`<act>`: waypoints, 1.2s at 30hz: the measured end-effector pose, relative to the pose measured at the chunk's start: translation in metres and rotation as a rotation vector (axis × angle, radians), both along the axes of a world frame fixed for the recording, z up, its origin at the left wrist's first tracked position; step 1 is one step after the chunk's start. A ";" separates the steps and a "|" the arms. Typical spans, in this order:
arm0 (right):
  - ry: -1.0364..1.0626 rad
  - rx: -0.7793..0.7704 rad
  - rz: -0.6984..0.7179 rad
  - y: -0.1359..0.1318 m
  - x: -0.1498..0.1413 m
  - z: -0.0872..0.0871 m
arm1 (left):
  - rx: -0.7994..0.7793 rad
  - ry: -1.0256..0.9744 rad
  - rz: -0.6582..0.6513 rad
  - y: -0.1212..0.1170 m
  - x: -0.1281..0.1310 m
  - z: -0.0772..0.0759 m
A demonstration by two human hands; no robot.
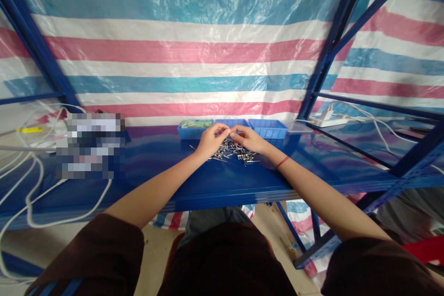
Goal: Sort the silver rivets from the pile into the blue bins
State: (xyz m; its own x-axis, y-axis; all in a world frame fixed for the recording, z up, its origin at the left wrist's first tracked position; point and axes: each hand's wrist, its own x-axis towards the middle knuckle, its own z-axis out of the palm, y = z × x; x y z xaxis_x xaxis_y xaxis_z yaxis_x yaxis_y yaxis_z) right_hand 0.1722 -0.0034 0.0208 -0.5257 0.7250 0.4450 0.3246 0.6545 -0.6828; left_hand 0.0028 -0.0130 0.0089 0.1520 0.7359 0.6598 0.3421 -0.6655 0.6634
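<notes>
Striped plastic sheeting in red, white and blue (194,51) hangs behind a glossy blue tabletop (152,148). On it, between and below the person's hands, lies a loose heap of small, slender silvery metal pins (227,149). Their long axes run in many directions, crossing one another with no common heading. One pin at the heap's left edge (192,147) slants from upper left to lower right; another at the right front (254,162) lies nearly crosswise, parallel to the front edge. The left hand (213,139) and right hand (248,138) meet above the heap, fingers bent and tips drawn close together; whether either grips a pin cannot be told. Just behind stand three blue rectangular plastic bins (267,126) in a row, the leftmost containing pale green material (197,123).
</notes>
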 end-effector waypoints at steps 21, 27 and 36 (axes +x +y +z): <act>0.006 0.533 -0.791 0.045 0.070 0.007 | 0.013 0.650 0.148 0.003 -0.010 -0.003; -0.040 0.496 -0.829 0.052 0.083 0.000 | -0.049 0.854 0.094 -0.005 -0.010 0.002; -0.119 0.438 -0.561 0.047 0.056 -0.006 | 0.029 0.832 0.090 -0.004 -0.008 0.000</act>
